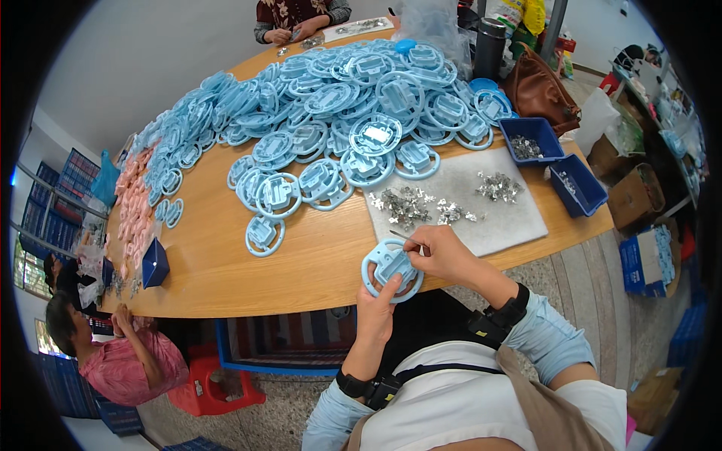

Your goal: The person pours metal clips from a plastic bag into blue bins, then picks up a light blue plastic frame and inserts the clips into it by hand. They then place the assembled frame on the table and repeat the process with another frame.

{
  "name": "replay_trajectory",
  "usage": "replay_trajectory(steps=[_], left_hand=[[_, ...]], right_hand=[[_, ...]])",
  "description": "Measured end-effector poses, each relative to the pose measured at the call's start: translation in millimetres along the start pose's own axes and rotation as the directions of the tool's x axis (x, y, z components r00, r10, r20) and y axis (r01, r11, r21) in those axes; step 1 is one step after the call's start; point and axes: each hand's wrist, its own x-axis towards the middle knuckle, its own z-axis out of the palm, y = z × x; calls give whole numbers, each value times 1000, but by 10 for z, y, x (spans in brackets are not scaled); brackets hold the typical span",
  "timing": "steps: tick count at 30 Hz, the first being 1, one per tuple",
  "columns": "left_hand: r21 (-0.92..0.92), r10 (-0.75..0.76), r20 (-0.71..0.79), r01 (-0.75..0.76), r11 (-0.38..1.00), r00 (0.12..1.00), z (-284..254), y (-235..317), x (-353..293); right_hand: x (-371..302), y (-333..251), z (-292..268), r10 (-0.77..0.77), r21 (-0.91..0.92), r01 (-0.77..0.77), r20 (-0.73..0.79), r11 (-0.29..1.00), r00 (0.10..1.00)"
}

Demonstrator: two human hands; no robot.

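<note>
My left hand [374, 314] holds a light-blue plastic toy steering wheel [390, 263] by its near rim, just in front of the table edge. In my right hand [445, 254] is a thin metal tool [404, 238], pinched between thumb and fingers; whether it is a pair of tweezers cannot be made out. The right fingertips are at the wheel's upper right side, over its raised middle. Beyond them, small silvery metal clips [404, 207] lie in loose heaps on a white board [492, 234]. A large pile of similar blue wheels [331, 98] covers the table's far side.
Two dark-blue bins [577, 197] stand right of the board, near a brown bag [538, 94] and a black flask [489, 49]. Pink plastic parts [134, 203] lie at the left. One co-worker [135, 361] sits at left, another [297, 19] across the wooden table [323, 248].
</note>
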Motion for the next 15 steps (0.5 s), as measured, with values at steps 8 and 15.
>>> replay_trajectory(steps=[8,15], left_hand=[[87,29,-1,-28,996,1000,33,-18,24],[14,-146,-94,148,989,985,-125,25,126]], right_hand=[[-93,-8,118,-129,-278,117,-26,954,991],[-125,-17,181,-135,-242,124,-29,962,990]])
